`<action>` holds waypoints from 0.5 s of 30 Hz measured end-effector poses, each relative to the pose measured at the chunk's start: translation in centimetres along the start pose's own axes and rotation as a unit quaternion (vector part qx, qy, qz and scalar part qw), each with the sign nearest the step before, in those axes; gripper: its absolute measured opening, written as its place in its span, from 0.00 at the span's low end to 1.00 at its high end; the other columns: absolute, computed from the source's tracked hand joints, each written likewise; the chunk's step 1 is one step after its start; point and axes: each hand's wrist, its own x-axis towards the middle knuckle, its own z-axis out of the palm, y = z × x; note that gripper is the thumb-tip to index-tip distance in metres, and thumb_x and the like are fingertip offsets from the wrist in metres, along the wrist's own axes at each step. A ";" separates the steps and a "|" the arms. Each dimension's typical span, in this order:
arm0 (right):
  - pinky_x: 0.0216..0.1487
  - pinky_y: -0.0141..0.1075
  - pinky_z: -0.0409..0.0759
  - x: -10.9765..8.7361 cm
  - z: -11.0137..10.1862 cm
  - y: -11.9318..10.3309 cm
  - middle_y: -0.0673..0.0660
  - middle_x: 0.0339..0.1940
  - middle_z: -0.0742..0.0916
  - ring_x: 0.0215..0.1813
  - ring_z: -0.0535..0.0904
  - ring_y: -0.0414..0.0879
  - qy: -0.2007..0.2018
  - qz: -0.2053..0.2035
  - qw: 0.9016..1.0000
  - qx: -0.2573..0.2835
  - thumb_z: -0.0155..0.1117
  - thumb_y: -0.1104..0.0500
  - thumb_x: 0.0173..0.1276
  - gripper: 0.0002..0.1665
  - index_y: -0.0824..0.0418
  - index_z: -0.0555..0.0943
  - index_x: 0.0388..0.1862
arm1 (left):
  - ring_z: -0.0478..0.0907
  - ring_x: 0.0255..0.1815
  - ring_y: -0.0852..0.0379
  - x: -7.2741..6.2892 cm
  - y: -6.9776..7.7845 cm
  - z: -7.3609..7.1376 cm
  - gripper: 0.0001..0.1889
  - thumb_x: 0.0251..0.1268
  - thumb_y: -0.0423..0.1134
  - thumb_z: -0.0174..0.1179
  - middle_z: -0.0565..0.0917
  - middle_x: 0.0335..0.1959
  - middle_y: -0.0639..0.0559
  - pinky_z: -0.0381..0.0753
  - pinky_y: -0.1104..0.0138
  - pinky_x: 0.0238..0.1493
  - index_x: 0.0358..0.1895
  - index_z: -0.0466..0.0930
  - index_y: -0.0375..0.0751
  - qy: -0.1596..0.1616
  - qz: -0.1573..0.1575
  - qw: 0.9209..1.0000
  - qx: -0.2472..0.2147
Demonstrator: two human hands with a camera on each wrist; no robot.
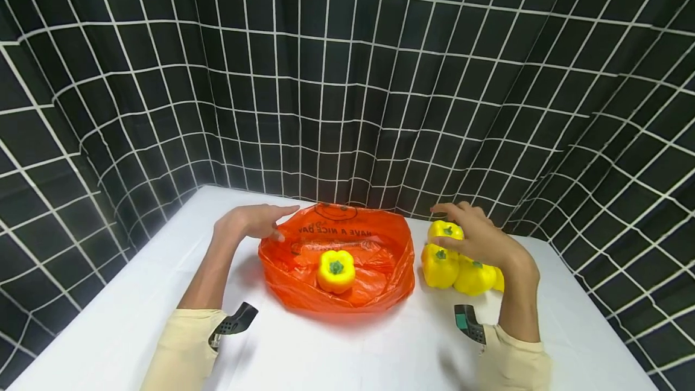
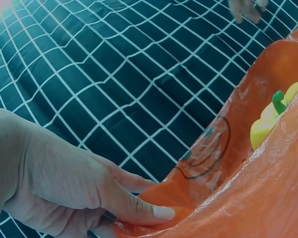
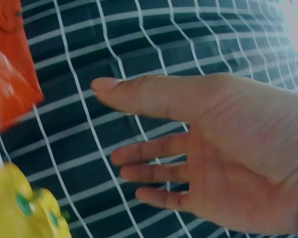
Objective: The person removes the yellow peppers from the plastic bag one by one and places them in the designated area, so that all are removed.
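Observation:
An orange-red plastic bag (image 1: 339, 301) lies wide open, with "HAVE A NICE DAY" printed on it. One yellow bell pepper (image 1: 336, 279) with a green stem sits inside. My left hand (image 1: 250, 222) pinches the bag's left rim; the left wrist view shows the thumb (image 2: 139, 206) over the plastic. To the right of the bag my right hand (image 1: 478, 237) hovers above several more yellow bell peppers (image 1: 441, 269), partly covering them. Its fingers (image 3: 149, 151) are spread loosely and hold nothing in the right wrist view.
A white cloth covers the table (image 1: 336, 355). Black fabric with a white grid (image 1: 336, 77) rises behind the table and along both sides. A dark wrist mount (image 1: 239, 318) sticks out from the left sleeve, and another (image 1: 469, 323) from the right.

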 end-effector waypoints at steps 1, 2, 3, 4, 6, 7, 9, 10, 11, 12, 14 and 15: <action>0.63 0.73 0.76 0.4 0.2 -0.5 0.65 0.68 0.78 0.67 0.68 0.64 0.002 -0.011 1.000 0.002 0.70 0.48 0.72 0.35 0.53 0.72 0.74 | 0.76 0.72 0.39 0.0 0.0 0.0 0.43 0.72 0.40 0.66 0.75 0.75 0.38 0.70 0.39 0.77 0.85 0.53 0.51 -0.001 0.002 1.000 0.004; 0.64 0.73 0.76 0.8 0.5 -1.1 0.65 0.68 0.77 0.68 0.67 0.64 0.004 -0.023 1.000 0.003 0.69 0.48 0.72 0.35 0.53 0.72 0.74 | 0.75 0.73 0.39 0.0 0.0 0.0 0.43 0.72 0.40 0.66 0.74 0.76 0.38 0.70 0.39 0.77 0.85 0.53 0.51 -0.001 0.002 1.000 0.008; 0.65 0.73 0.75 1.3 0.7 -1.6 0.64 0.69 0.77 0.69 0.66 0.64 0.005 -0.034 0.999 0.003 0.69 0.48 0.72 0.34 0.52 0.73 0.74 | 0.75 0.73 0.39 0.0 0.0 0.0 0.43 0.72 0.40 0.67 0.74 0.76 0.38 0.71 0.39 0.77 0.85 0.53 0.50 -0.002 0.004 1.000 0.015; 0.65 0.73 0.75 1.7 0.9 -2.1 0.64 0.69 0.77 0.70 0.66 0.64 0.006 -0.047 0.999 0.004 0.69 0.49 0.72 0.34 0.52 0.73 0.74 | 0.74 0.73 0.39 0.1 0.0 0.0 0.43 0.72 0.40 0.66 0.74 0.76 0.38 0.70 0.40 0.77 0.85 0.53 0.50 -0.001 0.004 1.000 0.017; 0.66 0.70 0.76 2.6 1.4 -3.2 0.62 0.69 0.77 0.71 0.66 0.62 0.007 -0.066 0.998 0.008 0.69 0.51 0.72 0.33 0.52 0.74 0.74 | 0.75 0.72 0.39 0.1 0.1 -0.1 0.44 0.71 0.40 0.67 0.75 0.75 0.37 0.71 0.40 0.77 0.85 0.53 0.49 -0.001 0.006 1.000 0.025; 0.66 0.68 0.77 3.1 1.6 -3.7 0.61 0.68 0.77 0.70 0.66 0.61 0.007 -0.076 0.997 0.010 0.70 0.51 0.72 0.32 0.52 0.74 0.73 | 0.75 0.73 0.39 0.2 0.2 -0.1 0.44 0.71 0.40 0.67 0.74 0.76 0.37 0.71 0.40 0.77 0.85 0.53 0.49 -0.001 0.005 1.000 0.027; 0.67 0.65 0.78 4.0 2.0 -4.8 0.60 0.67 0.78 0.70 0.67 0.60 0.008 -0.099 0.995 0.010 0.70 0.53 0.72 0.31 0.52 0.75 0.73 | 0.76 0.72 0.40 0.3 0.3 -0.1 0.44 0.71 0.39 0.67 0.75 0.75 0.37 0.72 0.41 0.77 0.85 0.52 0.49 -0.003 0.005 1.000 0.027; 0.67 0.63 0.78 4.5 2.2 -5.3 0.60 0.66 0.78 0.69 0.68 0.59 0.008 -0.111 0.994 0.011 0.70 0.54 0.72 0.31 0.53 0.75 0.73 | 0.76 0.71 0.40 0.3 0.3 -0.1 0.44 0.71 0.39 0.67 0.76 0.74 0.38 0.72 0.41 0.77 0.85 0.52 0.50 -0.004 0.003 1.000 0.024; 0.67 0.61 0.79 5.0 2.3 -5.8 0.60 0.65 0.79 0.68 0.69 0.59 0.007 -0.122 0.992 0.011 0.70 0.54 0.72 0.31 0.54 0.75 0.72 | 0.78 0.69 0.42 0.4 0.3 0.0 0.45 0.71 0.39 0.67 0.78 0.72 0.38 0.73 0.42 0.77 0.85 0.52 0.50 -0.005 0.002 1.000 0.025; 0.67 0.60 0.79 5.5 2.5 -6.3 0.60 0.65 0.79 0.68 0.70 0.58 0.003 -0.130 0.991 0.013 0.70 0.54 0.72 0.30 0.54 0.75 0.72 | 0.79 0.67 0.43 0.4 0.3 0.1 0.45 0.71 0.39 0.67 0.79 0.71 0.38 0.73 0.42 0.76 0.85 0.52 0.51 -0.007 0.000 1.000 0.025; 0.68 0.58 0.79 6.5 2.9 -7.3 0.60 0.64 0.80 0.67 0.72 0.58 -0.009 -0.149 0.989 0.018 0.69 0.55 0.74 0.29 0.55 0.76 0.72 | 0.79 0.66 0.44 0.4 0.4 0.1 0.45 0.70 0.39 0.67 0.80 0.69 0.38 0.74 0.43 0.76 0.85 0.52 0.51 -0.007 0.000 1.000 0.027; 0.68 0.56 0.79 7.0 3.1 -7.7 0.60 0.64 0.80 0.67 0.73 0.58 -0.018 -0.156 0.987 0.020 0.68 0.55 0.74 0.29 0.55 0.75 0.72 | 0.80 0.65 0.44 0.4 0.4 0.1 0.45 0.71 0.39 0.67 0.80 0.69 0.39 0.74 0.43 0.76 0.85 0.52 0.51 -0.007 -0.001 1.000 0.028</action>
